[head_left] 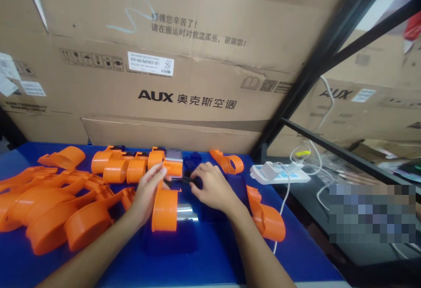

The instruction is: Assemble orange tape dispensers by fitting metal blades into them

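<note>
My left hand is closed on an orange plastic part, which has a wide ring at the bottom and a flat block on top. Across from it, the fingers of my right hand pinch a slim black piece that reaches toward the upper end of the orange part. What this black piece is cannot be made out. Just behind the block stands a small grey-and-white rectangular item. Two shiny silver strips show beside the ring, above a dark blue flat piece.
Similar orange parts lie piled at the left, in a back row and at the right. A white power strip with cables sits by a black metal frame. Large cardboard boxes wall off the blue table's back.
</note>
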`<state>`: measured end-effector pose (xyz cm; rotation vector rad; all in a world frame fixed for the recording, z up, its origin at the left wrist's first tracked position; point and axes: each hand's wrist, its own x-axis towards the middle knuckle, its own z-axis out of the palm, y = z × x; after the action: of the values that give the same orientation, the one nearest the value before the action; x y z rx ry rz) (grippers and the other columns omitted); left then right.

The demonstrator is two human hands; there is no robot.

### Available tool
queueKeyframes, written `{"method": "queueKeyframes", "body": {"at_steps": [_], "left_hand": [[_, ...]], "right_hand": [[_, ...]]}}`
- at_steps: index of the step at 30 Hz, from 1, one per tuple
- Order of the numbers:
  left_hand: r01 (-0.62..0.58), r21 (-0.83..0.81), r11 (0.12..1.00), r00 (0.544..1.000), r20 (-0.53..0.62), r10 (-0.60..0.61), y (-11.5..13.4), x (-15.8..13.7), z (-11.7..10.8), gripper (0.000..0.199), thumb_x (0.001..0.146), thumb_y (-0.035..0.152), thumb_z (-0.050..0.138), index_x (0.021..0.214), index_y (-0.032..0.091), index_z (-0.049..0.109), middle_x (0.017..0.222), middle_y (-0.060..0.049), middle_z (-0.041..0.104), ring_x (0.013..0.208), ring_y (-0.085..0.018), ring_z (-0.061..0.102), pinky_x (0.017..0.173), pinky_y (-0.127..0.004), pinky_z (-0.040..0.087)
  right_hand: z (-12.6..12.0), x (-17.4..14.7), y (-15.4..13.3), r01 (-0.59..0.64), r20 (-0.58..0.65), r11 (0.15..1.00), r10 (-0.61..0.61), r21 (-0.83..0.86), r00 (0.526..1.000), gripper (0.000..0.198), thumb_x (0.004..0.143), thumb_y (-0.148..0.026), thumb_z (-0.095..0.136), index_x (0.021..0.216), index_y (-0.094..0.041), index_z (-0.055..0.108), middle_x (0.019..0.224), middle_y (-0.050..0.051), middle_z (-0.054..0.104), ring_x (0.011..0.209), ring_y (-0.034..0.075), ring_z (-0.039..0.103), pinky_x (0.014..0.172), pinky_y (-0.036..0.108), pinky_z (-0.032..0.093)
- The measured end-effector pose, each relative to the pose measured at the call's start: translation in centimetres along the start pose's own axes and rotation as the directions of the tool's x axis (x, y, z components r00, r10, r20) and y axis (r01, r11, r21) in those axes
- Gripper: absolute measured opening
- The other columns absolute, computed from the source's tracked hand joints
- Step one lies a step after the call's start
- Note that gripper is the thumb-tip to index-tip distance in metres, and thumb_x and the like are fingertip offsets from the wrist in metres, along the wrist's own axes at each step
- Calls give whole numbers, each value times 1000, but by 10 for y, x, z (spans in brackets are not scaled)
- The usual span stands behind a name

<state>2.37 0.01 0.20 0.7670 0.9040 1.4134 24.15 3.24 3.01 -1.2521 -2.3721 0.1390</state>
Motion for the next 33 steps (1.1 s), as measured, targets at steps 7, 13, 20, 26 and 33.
{"method": "queueKeyframes", "body": {"at_steps": [7, 13, 20, 26, 33], "left_hand": [[-88, 112, 990, 996, -1, 89, -10, 0, 0, 51, 74, 49, 84, 115, 21, 71, 86, -3, 72, 60, -15, 63, 58, -25, 49], [-130, 184, 974, 989, 94, 114, -11, -1, 1, 53, 78, 45, 82, 122, 19, 69, 82, -3, 69, 63, -15, 62, 64, -28, 50], [-128, 168, 977, 989, 101, 112, -11, -2, 2, 54, 76, 44, 84, 121, 19, 68, 83, -3, 71, 62, -16, 64, 64, -29, 51], [-69, 97, 993, 996, 61, 63, -11, -1, 1, 50, 77, 45, 83, 117, 20, 67, 85, -3, 71, 61, -14, 64, 60, -26, 52], [48, -104, 993, 997, -61, -55, 3, -3, 1, 37, 76, 48, 82, 86, 17, 63, 71, 0, 66, 56, -14, 64, 54, -24, 52]], "right_hand": [[3, 5, -11, 38, -418, 959, 87, 282, 904, 16, 95, -29, 63, 108, -24, 69, 107, 7, 74, 100, 26, 67, 90, 40, 51], [8, 4, -22, 180, -407, 948, -60, 263, 911, 24, 98, -27, 60, 119, -27, 71, 115, 10, 67, 110, 27, 62, 97, 45, 50], [14, 3, -24, 190, -377, 926, -57, 325, 925, 27, 99, -28, 59, 123, -27, 71, 105, 9, 65, 100, 25, 62, 93, 44, 52], [11, 4, -22, 180, -374, 923, -43, 339, 926, 32, 100, -26, 54, 130, -26, 66, 107, 8, 70, 100, 25, 63, 93, 43, 51], [18, 3, 9, -192, -263, 981, 178, -27, 948, 35, 95, -26, 56, 127, -19, 68, 127, 18, 67, 122, 36, 55, 100, 53, 43]]}}
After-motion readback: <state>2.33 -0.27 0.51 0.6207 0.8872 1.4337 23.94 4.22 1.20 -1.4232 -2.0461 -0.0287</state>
